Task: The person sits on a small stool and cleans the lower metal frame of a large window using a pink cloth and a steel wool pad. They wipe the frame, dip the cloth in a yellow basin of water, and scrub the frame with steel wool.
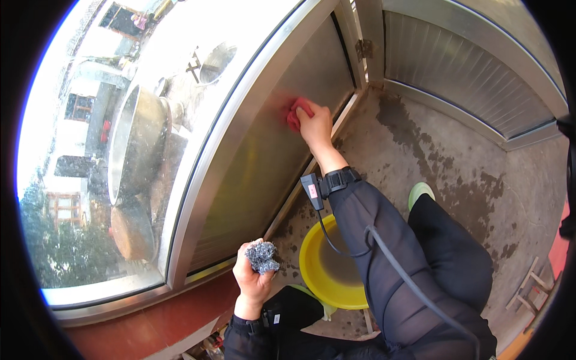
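Observation:
My right hand (316, 128) presses a bunched red cloth (298, 114) against the lower metal panel (252, 162) of an aluminium-framed door. The cloth's red shows as a blurred reflection on the panel. Lower down, my left hand (253, 281) grips a ball of steel wool scourer (262, 257), held apart from the panel. Below my right forearm stands a yellow plastic basin (310, 270) with cloudy water (342, 258) in it; the sleeve hides its right side.
Wet patches (477, 211) darken the concrete floor (450, 148). A second ribbed panel (459, 67) meets the door at a hinge (364, 49). Glass (193, 103) fills the door's upper part. A cable (405, 274) runs along my right arm. A wooden stool (531, 288) lies at right.

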A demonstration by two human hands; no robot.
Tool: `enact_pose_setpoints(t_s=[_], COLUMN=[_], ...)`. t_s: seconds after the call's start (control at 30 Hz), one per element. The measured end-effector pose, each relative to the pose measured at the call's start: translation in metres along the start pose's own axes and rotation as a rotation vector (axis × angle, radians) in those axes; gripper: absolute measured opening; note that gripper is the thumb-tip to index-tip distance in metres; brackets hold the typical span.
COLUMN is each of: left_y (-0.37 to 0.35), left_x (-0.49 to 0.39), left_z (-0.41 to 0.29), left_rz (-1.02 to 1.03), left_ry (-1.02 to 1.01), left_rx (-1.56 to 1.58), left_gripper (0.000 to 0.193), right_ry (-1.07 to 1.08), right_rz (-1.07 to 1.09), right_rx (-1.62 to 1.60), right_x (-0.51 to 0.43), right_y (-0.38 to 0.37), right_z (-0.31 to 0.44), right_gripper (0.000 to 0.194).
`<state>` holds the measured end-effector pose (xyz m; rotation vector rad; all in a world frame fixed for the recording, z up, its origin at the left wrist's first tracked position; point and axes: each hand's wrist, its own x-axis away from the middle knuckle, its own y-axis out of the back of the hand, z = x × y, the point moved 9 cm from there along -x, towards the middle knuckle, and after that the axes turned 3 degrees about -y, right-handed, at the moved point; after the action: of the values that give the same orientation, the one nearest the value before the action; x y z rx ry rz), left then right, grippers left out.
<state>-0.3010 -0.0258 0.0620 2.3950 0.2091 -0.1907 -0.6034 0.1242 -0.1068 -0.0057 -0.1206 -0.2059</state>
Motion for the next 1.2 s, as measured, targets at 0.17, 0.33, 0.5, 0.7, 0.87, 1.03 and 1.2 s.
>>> enact_pose_setpoints(t_s=[0.17,0.33,0.5,0.7,0.87,1.03,1.2], left_y=[0.009,0.023,0.059,0.114,0.152,0.169,0.173], left_x=[0.002,0.006,0.022,0.053,0.081,0.094,0.102], left_z=[0.001,0.000,-0.007,-0.009,-0.015,-0.020,-0.025], left_rz=[-0.022,-0.080,-0.237,-0.535,-0.699,-0.728,-0.689], left_ry=[0.028,-0.033,-0.166,-0.261,-0.335,-0.308,-0.305], left_rx=[0.009,0.048,0.140,0.045,-0.055,-0.220,-0.257], left_gripper=[0.036,0.043,0.061,0.068,0.069,0.072,0.075], right_ry=[0.096,-0.244,0.144,0.531,0.439,0.510,0.495], right_rz=[-0.116,0.070,-0.069,0.124,-0.100,-0.030,0.137], right_rx=[0.119,-0.197,-0.120,0.082,-0.107,-0.119,-0.137], right_x=[0.000,0.014,0.103,0.217,0.181,0.255,0.333], right_y=[0.011,-0.015,-0.052,-0.082,-0.066,-0.115,-0.158], right_z=[0.007,-0.040,0.007,0.089,0.078,0.078,0.068], right_gripper=[0.025,0.047,0.068,0.071,0.063,0.064,0.072])
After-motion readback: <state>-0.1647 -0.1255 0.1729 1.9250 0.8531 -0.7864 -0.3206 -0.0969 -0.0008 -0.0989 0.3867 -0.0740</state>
